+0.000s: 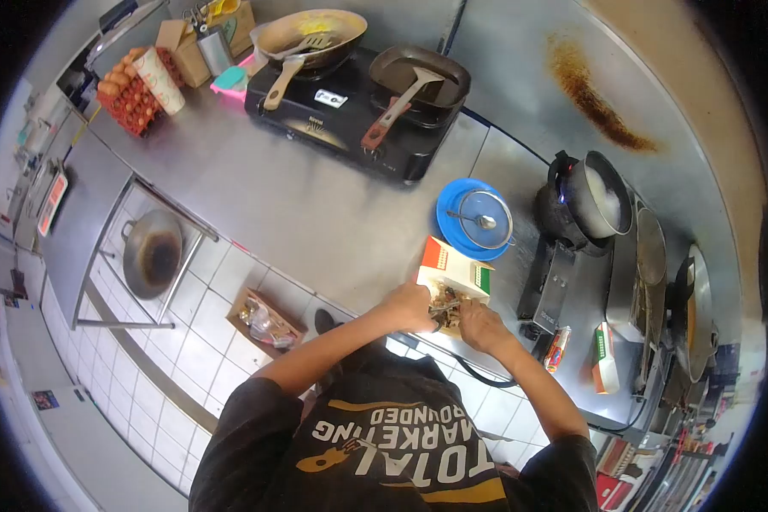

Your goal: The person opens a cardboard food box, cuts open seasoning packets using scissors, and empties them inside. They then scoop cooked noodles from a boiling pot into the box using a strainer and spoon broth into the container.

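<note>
A paper takeaway box with orange, white and green flaps stands open at the counter's front edge, with brown chopped food inside. My left hand is closed on the box's left side. At the box's right front, my right hand has its fingers closed round a thin metal utensil that dips into the food. Its kind is hard to make out, since the fingers cover most of it. Just behind the box lies a blue plate bearing a round strainer and a spoon.
A two-burner stove at the back carries a frying pan and a square grill pan, with spatulas. To the right, a pot sits on a burner. Another carton lies front right. Egg trays stand back left.
</note>
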Available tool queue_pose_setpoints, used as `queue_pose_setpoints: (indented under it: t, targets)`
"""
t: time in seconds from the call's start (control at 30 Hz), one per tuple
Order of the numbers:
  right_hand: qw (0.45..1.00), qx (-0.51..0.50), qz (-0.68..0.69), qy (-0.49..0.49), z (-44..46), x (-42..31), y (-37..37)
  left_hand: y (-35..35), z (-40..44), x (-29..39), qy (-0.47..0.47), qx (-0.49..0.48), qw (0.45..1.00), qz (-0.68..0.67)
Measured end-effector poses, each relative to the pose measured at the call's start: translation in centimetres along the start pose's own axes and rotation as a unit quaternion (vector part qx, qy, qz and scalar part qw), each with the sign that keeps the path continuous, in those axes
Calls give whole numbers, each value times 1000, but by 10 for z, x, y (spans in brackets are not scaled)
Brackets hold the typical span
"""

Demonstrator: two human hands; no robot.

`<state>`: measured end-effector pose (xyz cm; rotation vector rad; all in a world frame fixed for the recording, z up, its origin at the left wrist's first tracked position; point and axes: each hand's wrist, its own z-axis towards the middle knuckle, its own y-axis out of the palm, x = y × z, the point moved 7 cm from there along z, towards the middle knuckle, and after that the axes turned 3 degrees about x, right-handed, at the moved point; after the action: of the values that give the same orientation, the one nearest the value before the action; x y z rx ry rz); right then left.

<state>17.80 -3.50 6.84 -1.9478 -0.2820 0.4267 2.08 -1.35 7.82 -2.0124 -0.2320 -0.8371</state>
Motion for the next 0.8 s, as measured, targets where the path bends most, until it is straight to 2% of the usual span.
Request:
queue_pose_setpoints:
  t: [0.07,0.2,0.27,0.37,0.8]
  targets:
    - [999,5,-41,-33,3,3,6,-2,-3,2,-6,-3,1000,3]
    - [997,4,-33,-70,2,0,-4,-6,-2,6,-19,7,1000,5]
    - [992,10,-42,-115,2,-3,-8,-8,-3,11,-31,-43,998,-15]
    - [993,-30,-89,-78,7,4,-2,-13,-3,17,-3,-14,1000,18]
    - [986,-27,-124,-110,9,-2,-1,-29,-3,17,20,-6,998,63]
